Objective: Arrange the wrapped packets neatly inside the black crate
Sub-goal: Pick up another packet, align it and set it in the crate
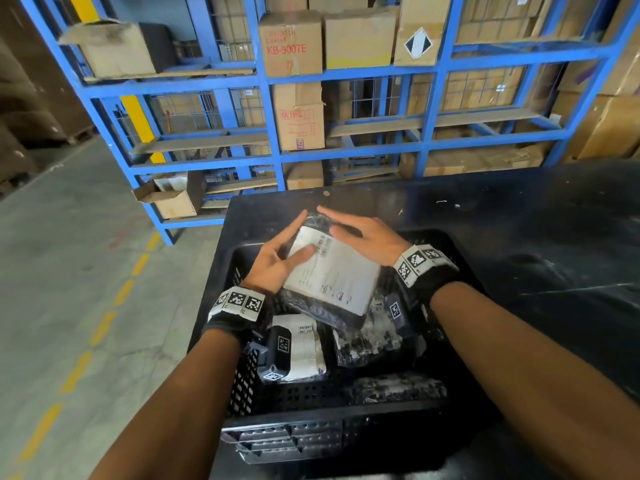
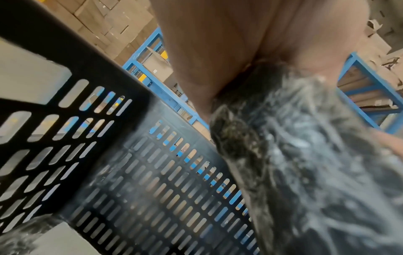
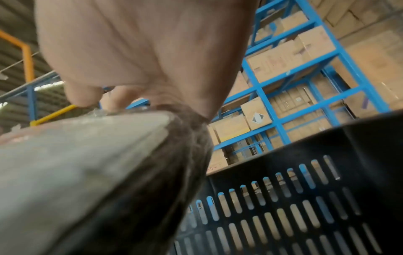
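A black slotted crate point(image 1: 311, 420) stands on a dark table. Above its far half is a black wrapped packet with a white label point(image 1: 332, 271), tilted and lying over other packets. My left hand point(image 1: 277, 254) is against its left edge, fingers straight and thumb on the label. My right hand point(image 1: 363, 237) lies flat on its far right corner, fingers straight. Underneath lie a labelled packet point(image 1: 304, 348) and a crinkled dark one point(image 1: 367, 337). In the left wrist view the palm point(image 2: 218, 51) meets the packet point(image 2: 305, 172) beside the crate wall point(image 2: 152, 181). In the right wrist view the palm point(image 3: 141, 43) rests on the packet point(image 3: 76, 172).
The black table point(image 1: 536, 237) runs to the right of the crate. Behind it stands a blue rack point(image 1: 429, 109) loaded with cardboard boxes. To the left is concrete floor with a dashed yellow line point(image 1: 104, 327) and an open carton point(image 1: 169, 199).
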